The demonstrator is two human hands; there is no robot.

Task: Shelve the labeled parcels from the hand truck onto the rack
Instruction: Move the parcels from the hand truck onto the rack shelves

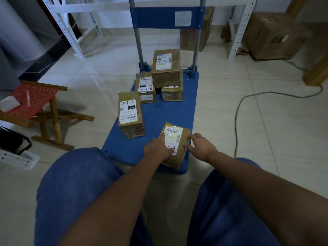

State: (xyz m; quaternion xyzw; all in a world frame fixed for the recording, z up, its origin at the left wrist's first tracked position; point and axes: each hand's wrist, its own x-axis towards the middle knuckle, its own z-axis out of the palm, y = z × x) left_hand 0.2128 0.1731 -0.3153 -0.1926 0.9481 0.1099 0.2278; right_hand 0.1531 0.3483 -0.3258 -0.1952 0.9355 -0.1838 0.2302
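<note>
Left hand (157, 148) flat atop nearest parcel (174, 144); right hand (201, 147) in loose grip on its side edge

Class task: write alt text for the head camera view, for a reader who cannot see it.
A person's left hand and right hand touch the nearest parcel on a blue hand truck. Four more labeled brown parcels sit farther back, one stacked on another, with a white rack beyond.

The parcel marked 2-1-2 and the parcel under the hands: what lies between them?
In the head view, only bare blue hand truck deck lies between the parcel marked 2-1-2 and the near parcel.
</note>
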